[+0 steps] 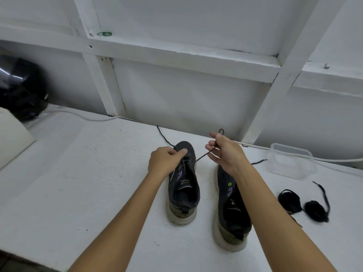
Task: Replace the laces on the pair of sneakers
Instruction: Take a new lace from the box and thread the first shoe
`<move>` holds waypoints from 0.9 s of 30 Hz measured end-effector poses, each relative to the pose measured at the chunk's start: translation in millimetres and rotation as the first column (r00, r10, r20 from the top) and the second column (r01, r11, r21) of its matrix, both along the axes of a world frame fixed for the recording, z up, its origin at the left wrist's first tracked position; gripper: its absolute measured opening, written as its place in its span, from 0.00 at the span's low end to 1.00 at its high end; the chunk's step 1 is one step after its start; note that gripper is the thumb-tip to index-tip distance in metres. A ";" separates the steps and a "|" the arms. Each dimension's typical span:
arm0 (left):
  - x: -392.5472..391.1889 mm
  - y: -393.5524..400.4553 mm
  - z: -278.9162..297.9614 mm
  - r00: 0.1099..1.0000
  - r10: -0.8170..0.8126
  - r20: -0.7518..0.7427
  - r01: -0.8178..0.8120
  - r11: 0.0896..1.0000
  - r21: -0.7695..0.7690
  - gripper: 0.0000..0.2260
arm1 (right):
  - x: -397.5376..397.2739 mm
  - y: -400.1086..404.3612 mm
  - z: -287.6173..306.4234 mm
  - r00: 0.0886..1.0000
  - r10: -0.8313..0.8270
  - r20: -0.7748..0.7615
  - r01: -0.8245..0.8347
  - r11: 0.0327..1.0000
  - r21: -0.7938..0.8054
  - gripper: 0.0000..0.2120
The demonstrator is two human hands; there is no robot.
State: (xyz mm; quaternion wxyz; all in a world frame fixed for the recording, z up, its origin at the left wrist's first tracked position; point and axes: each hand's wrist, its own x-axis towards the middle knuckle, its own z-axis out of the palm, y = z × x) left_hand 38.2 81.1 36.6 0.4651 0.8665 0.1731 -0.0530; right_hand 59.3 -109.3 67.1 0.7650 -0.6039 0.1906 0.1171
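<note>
Both our forearms reach forward over the white table (78,173); our left hand (164,161) sits curled on the left sneaker (183,185), fingers pinching at its lacing near the toe; our right hand (225,152) hovers raised above the right sneaker (231,213), fingers pinching a dark lace (202,155) that runs taut from the left sneaker's eyelets up into that grip; the two sneakers stand side by side, heels toward us; two bundled black laces (302,205) lie to the right; a clear plastic container (292,161) sits beyond them.
</note>
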 end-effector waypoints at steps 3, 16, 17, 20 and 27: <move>12.4 -0.9 -3.7 0.995 -0.012 -0.096 0.016 0.999 0.036 0.12 | 0.7 0.2 -2.8 0.997 -0.064 -0.038 0.065 0.998 0.014 0.11; 7.0 2.3 21.6 0.960 -0.203 0.192 0.258 0.907 -0.333 0.06 | -1.6 33.0 2.8 0.772 0.626 -0.108 -0.514 0.515 -0.686 0.06; 6.5 3.2 21.0 0.958 -0.213 0.190 0.267 0.903 -0.336 0.05 | -2.4 35.7 2.8 0.752 0.651 -0.099 -0.531 0.509 -0.678 0.06; 4.6 9.2 17.4 0.952 -0.240 0.191 0.292 0.901 -0.322 0.05 | -4.4 36.0 1.1 0.758 0.651 -0.039 -0.535 0.586 -0.609 0.14; -7.6 37.5 3.1 0.932 -0.351 0.093 0.352 0.936 0.008 0.10 | -6.9 18.3 4.6 0.854 0.519 0.044 -0.433 0.755 -0.492 0.13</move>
